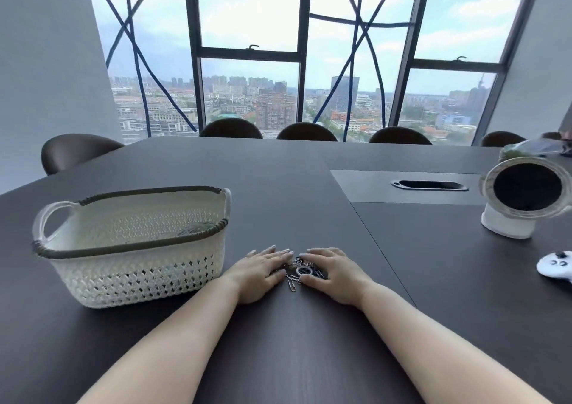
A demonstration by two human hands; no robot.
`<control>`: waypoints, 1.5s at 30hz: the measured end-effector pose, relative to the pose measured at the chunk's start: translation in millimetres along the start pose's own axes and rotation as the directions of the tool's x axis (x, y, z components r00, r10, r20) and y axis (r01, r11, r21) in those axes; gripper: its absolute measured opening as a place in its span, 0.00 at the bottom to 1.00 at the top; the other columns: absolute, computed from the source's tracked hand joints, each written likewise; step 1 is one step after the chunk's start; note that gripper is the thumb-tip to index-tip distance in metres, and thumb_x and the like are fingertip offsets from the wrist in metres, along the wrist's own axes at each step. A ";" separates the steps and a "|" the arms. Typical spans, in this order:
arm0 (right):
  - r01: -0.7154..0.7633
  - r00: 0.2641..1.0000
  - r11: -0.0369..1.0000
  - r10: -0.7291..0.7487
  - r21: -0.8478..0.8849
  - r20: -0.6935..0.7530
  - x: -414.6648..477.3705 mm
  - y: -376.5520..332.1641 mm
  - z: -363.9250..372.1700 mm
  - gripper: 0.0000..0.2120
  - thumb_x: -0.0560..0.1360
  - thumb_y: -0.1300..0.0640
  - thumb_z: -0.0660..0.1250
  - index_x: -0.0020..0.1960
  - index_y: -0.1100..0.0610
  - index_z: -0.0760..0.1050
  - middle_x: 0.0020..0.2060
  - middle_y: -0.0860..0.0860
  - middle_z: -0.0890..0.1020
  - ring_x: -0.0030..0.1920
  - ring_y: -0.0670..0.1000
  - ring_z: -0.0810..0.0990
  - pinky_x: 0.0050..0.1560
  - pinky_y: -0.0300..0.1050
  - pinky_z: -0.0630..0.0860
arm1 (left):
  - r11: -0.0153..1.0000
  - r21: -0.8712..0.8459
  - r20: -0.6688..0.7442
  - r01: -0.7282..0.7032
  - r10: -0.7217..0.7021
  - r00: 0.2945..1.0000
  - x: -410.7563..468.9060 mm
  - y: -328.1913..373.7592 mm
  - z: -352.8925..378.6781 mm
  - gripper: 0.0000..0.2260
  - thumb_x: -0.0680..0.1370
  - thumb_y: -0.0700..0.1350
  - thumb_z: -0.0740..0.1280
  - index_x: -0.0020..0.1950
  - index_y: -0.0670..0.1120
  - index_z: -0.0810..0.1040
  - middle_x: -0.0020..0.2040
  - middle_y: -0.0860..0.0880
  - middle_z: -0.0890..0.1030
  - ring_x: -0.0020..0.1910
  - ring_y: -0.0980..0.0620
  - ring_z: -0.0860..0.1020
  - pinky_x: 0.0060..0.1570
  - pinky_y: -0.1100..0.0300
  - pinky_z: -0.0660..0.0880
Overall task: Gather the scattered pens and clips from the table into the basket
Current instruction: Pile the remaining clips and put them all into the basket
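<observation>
Basket point(136, 248) on the left: white lattice weave, dark grey rim. Table point(278, 341): dark brown woodgrain. Clips point(301, 272) silver and black; controller point(557, 267) far right, white.

Matt dark wood-grain table point(278, 326), white openwork plastic basket point(136, 267), shiny metal clips point(297, 272)

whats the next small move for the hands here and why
Probably close both hands together to scoop the clips: the left hand and right hand lie flat on either side of the pile, and the basket sits just left.
</observation>
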State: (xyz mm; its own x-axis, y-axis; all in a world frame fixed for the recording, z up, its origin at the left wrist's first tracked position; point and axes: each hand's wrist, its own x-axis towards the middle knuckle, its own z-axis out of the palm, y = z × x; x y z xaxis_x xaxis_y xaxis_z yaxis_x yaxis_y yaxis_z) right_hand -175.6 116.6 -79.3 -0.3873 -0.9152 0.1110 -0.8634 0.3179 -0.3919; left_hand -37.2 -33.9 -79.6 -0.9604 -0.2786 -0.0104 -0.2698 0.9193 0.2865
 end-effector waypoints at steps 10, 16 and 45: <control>0.002 0.993 0.990 -0.018 -0.139 -0.116 -7.4 -10.2 1.3 0.15 0.75 0.44 0.61 0.52 0.55 0.71 0.52 0.50 0.76 0.52 0.53 0.76 0.49 0.45 0.69 | 1.000 0.001 -0.227 -0.017 0.017 0.974 -14.5 9.1 1.3 0.12 0.77 0.54 0.61 0.55 0.48 0.73 0.56 0.50 0.74 0.57 0.49 0.74 0.58 0.56 0.70; -0.031 0.983 0.981 -0.005 -0.190 -0.186 -12.3 -11.9 1.9 0.12 0.76 0.44 0.60 0.44 0.52 0.65 0.50 0.53 0.78 0.51 0.56 0.77 0.46 0.45 0.68 | 0.980 0.189 -0.229 0.066 -0.021 0.973 -17.7 15.7 1.9 0.16 0.78 0.58 0.57 0.49 0.47 0.73 0.54 0.49 0.79 0.54 0.47 0.76 0.51 0.56 0.69; 0.335 0.845 0.904 -0.164 0.265 -0.510 61.5 -199.7 -44.0 0.09 0.75 0.57 0.65 0.43 0.64 0.76 0.28 0.45 0.72 0.29 0.42 0.68 0.30 0.30 0.64 | 0.934 -0.027 -0.575 0.357 -0.306 0.758 -134.9 -77.5 -143.6 0.15 0.74 0.55 0.67 0.53 0.47 0.80 0.52 0.47 0.82 0.50 0.48 0.79 0.50 0.56 0.74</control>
State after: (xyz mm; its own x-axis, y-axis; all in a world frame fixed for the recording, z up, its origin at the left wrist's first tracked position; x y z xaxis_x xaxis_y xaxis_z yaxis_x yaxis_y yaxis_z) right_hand -41.2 7.7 46.0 -0.3503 -0.6989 0.6236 -0.8249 -0.0852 -0.5589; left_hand 123.4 -107.5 37.1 -0.6054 -0.6529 0.4553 -0.5924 0.7516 0.2900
